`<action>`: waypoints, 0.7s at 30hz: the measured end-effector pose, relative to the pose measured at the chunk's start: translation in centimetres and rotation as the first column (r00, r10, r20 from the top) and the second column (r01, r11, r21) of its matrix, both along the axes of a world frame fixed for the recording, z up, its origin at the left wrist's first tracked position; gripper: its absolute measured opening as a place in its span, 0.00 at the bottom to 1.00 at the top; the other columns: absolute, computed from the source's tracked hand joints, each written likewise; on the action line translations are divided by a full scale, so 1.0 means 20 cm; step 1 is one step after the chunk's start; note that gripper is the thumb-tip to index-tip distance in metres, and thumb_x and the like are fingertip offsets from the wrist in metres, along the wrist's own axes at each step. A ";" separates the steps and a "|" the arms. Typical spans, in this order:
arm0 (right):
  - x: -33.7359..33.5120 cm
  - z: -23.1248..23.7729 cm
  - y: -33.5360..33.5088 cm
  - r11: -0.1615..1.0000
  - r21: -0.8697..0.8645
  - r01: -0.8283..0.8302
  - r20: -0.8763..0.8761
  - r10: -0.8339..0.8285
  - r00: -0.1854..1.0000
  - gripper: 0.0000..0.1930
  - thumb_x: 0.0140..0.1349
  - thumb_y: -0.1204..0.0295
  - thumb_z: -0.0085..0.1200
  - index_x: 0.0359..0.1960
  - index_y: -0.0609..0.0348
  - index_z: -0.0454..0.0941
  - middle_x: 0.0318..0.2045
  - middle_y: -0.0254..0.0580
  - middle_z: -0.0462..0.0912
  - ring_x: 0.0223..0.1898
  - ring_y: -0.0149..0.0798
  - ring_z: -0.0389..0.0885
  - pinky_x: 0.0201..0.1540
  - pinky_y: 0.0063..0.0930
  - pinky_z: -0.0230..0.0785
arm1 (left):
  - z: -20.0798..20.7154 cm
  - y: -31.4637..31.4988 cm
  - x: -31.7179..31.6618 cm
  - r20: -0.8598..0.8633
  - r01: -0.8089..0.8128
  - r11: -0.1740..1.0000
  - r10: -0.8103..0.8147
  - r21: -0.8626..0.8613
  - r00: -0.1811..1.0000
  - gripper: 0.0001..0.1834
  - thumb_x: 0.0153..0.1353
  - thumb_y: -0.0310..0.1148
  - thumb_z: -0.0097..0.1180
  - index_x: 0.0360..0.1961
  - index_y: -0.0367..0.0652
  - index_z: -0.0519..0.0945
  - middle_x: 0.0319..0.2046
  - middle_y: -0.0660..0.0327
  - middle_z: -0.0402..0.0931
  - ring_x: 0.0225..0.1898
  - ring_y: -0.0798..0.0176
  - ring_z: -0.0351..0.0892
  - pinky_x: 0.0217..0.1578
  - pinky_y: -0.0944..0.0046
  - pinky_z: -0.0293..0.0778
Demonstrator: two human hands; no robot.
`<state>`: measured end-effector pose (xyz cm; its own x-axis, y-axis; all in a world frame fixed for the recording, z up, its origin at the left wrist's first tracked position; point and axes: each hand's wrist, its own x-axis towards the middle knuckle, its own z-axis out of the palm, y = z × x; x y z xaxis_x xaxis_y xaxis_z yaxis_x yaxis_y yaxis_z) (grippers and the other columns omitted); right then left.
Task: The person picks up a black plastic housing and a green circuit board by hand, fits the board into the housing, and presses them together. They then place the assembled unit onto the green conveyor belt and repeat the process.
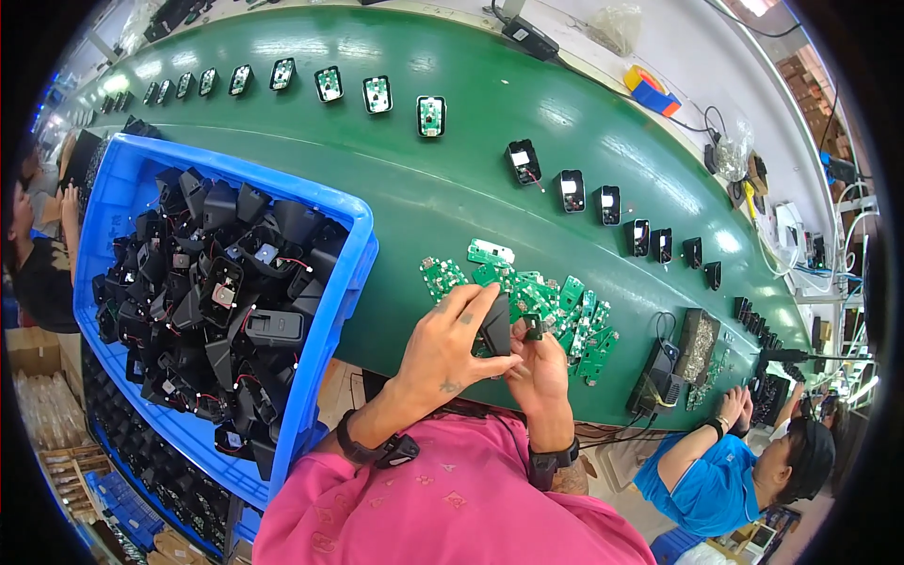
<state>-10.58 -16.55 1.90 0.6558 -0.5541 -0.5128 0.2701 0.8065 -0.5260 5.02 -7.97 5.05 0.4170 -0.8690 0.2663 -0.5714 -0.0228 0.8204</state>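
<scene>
- In the head view, the left hand [443, 344] has its thumb and fingers clamped on a black case [494, 331]. The case is held up just over the near edge of the green table [452, 198].
- The right hand [541, 377] is close beside it. Its thumb and finger are pinched on a small dark piece [533, 327]. I cannot tell just what that piece is, or whether it touches the case.
- A heap of loose green boards [572, 294] lies on the table, right by the hands.
- What looks done: a long curved line of board-filled cases [431, 117] runs along the far side, off to the left. Each near one shows a green board in its open top.
- What looks part done: another line of open black cases [524, 162] goes off to the right. No green board shows in the near ones. The far ones are too small to tell.
- What looks left: the big blue bin [363, 226] is piled high with loose cases [273, 327], some with thin wires poking out. With the heap of boards too, I think there is lots more work to do.
</scene>
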 end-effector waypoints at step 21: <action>0.13 0.10 0.10 0.533 -0.830 -0.164 -0.445 -0.457 0.770 0.01 0.64 0.80 0.57 0.34 0.65 0.78 0.25 0.26 0.73 0.24 0.17 0.68 0.24 0.13 0.58 | -0.13 -0.01 -0.05 -0.794 0.207 0.978 -0.101 0.032 0.600 0.33 0.64 0.21 0.49 0.69 0.44 0.54 0.50 0.55 0.70 0.43 0.69 0.72 0.40 0.68 0.72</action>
<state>-7.95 -14.49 3.92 0.2792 -0.9602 -0.0043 -0.2485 -0.0679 -0.9663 3.96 -8.09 2.35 0.2759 -0.9407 -0.1973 0.2865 -0.1154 0.9511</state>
